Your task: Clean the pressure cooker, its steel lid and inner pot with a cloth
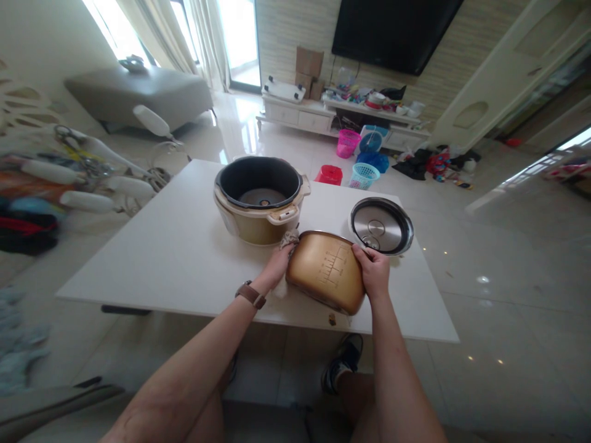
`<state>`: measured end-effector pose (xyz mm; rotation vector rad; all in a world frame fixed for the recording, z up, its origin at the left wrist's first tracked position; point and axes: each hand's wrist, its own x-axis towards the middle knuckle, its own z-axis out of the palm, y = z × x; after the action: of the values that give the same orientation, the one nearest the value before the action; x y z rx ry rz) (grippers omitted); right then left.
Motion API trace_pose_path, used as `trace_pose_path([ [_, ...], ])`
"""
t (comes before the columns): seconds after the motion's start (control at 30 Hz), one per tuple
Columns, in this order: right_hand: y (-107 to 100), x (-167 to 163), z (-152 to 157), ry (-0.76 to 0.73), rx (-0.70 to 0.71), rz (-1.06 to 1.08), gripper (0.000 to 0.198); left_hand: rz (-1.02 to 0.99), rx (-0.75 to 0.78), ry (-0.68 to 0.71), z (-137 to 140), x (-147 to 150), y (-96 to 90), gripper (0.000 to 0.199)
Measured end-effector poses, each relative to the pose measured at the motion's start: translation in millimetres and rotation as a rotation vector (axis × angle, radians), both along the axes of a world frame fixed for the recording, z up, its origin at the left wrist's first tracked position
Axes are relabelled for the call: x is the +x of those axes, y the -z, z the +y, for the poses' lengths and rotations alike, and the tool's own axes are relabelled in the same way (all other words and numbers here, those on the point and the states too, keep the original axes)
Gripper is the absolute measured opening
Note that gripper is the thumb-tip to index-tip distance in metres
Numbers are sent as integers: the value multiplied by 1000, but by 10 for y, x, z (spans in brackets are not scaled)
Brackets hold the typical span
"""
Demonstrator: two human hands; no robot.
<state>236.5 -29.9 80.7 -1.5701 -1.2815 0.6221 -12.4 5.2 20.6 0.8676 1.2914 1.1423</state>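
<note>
A gold rice-cooker inner pot (329,271) with embossed level marks is tilted above the table's front edge. My right hand (375,271) is closed on its right rim, thumb on the near side. At the pot's left side my left hand (277,266) is closed around a crumpled, patterned cloth (290,239), which touches the rim; some of its fingers are hidden. Behind it stands the cooker body (258,224), open at the top with a dark inside. The round metal lid (379,224) lies inner face up at the right.
All this is on a white table (184,246); a small brown scrap (332,319) lies near its front edge. Beyond are a red bin (329,175), a light-blue basket (364,175) and a pink basket (348,143) on the floor. White-handled items (90,202) crowd the left.
</note>
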Motion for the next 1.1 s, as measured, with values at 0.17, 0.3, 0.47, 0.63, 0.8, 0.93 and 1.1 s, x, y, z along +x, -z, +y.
trace_pose_path([
  [0.17, -14, -61, 13, -22, -3, 25, 63, 46, 252, 2, -75, -42, -133, 47],
  [0.3, -18, -89, 14, -23, 10, 43, 64, 24, 326, 14, -127, -57, -232, 45],
  [0.47, 78, 0, 28, -14, 8, 85, 63, 6, 249, 42, -73, -59, -158, 49],
  [0.63, 182, 93, 45, 4, 9, 122, 60, -89, 3, 30, 18, -41, -12, 45],
  [0.8, 190, 99, 66, 11, 3, 130, 59, -79, -54, -8, 36, -16, -7, 43],
  [0.93, 127, 107, 71, 12, -7, 111, 58, -3, 91, -22, -35, -9, -110, 48],
  [1.1, 0, 64, 50, 7, 81, 63, 41, 39, 245, 25, -145, 15, -197, 48],
])
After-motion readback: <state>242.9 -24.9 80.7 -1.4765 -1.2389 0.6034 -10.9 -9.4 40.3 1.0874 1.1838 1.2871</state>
